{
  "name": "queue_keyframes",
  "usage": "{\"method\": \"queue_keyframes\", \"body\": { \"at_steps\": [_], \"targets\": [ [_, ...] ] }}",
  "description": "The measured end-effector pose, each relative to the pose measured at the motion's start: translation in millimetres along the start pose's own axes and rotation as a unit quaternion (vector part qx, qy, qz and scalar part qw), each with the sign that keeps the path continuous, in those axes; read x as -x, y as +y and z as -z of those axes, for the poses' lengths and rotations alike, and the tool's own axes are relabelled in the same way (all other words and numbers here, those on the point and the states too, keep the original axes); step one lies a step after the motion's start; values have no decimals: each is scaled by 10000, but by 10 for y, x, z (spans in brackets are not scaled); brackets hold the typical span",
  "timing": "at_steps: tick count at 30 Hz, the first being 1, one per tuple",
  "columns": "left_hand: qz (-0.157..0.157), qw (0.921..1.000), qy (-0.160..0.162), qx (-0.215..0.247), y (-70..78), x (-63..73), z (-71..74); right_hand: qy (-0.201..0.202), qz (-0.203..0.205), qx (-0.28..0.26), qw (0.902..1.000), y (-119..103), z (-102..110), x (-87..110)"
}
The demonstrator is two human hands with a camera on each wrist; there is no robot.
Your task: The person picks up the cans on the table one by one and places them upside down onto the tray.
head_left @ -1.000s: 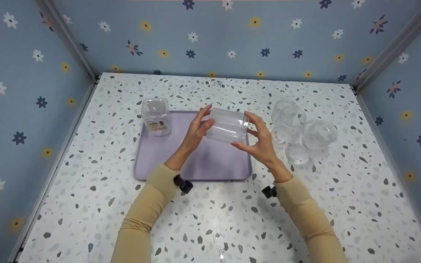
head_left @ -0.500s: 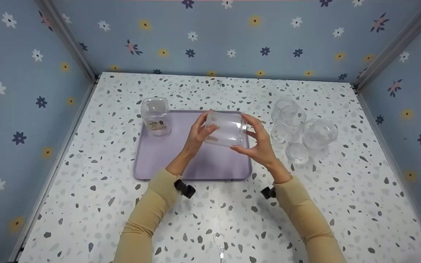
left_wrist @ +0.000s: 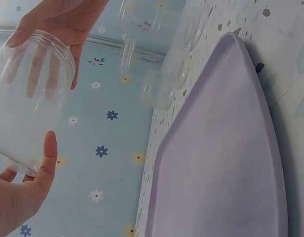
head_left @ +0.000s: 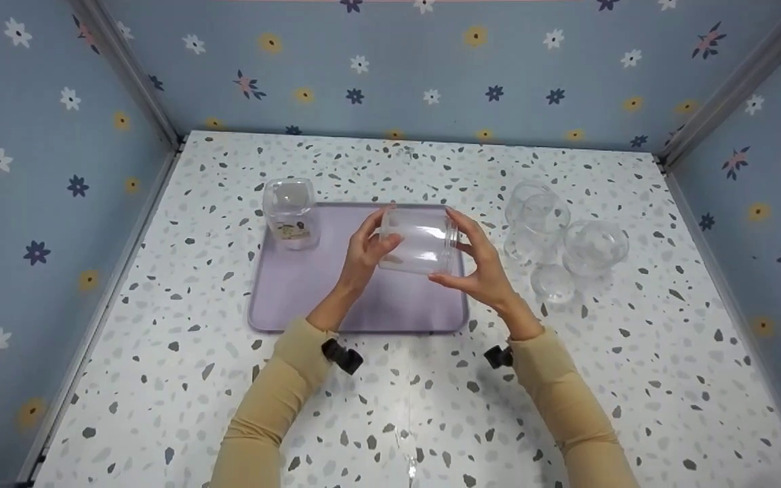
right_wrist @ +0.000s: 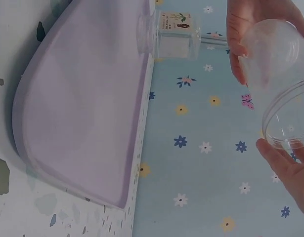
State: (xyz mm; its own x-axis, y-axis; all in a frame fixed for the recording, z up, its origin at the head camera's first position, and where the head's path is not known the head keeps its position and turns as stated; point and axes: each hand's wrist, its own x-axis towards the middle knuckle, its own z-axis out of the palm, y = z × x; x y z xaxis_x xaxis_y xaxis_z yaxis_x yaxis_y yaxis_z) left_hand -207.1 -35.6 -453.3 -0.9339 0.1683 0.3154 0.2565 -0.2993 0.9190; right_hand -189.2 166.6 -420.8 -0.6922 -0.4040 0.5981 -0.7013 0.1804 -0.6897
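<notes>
A clear plastic jar (head_left: 421, 240) is held on its side over the lilac tray (head_left: 363, 305), its threaded mouth facing right. My left hand (head_left: 363, 257) grips the base end, thumb on the near wall. At the mouth end, my right hand (head_left: 482, 264) holds the threaded rim between thumb and fingers. The left wrist view shows the right fingers through the clear wall of the jar (left_wrist: 23, 103). In the right wrist view the open mouth of the jar (right_wrist: 278, 59) appears, with no lid on it.
A square clear jar (head_left: 292, 220) with a printed label stands on the tray's back left corner. Several clear round containers (head_left: 594, 249) cluster on the speckled table (head_left: 634, 352) right of the tray. Flower-patterned panels (head_left: 390, 68) enclose the back and sides.
The jar has come slightly toward me and turned from a slant to nearly level. Both hands keep their hold on it, and my left thumb has slid a little along the wall.
</notes>
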Motion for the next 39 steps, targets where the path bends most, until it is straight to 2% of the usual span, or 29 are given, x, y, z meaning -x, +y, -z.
{"method": "queue_keyframes", "body": {
  "at_steps": [8,13,17,24,28,31,35,39],
  "targets": [
    [-15,9990,268,-349,7,40,7,-123,13,-31,9999,23,47,50],
    [196,9958,412,-797,23,57,61,125,-19,185,9997,17,107,76],
    [437,9892,517,-1303,39,57,120,413,-44,405,9983,9,173,85],
    [842,9788,378,-1828,297,56,136,953,-96,1004,9903,-57,319,66],
    [965,9693,344,-2237,168,-27,247,1139,-271,1264,9851,64,442,96],
    [984,9605,302,-2586,77,-103,318,1122,-619,1460,9810,176,551,121],
    [1008,9484,221,-2997,78,-167,351,969,-1107,1627,9756,245,688,136],
    [1050,9332,122,-3435,88,-226,370,725,-1409,1802,9708,264,804,131]
  ]
}}
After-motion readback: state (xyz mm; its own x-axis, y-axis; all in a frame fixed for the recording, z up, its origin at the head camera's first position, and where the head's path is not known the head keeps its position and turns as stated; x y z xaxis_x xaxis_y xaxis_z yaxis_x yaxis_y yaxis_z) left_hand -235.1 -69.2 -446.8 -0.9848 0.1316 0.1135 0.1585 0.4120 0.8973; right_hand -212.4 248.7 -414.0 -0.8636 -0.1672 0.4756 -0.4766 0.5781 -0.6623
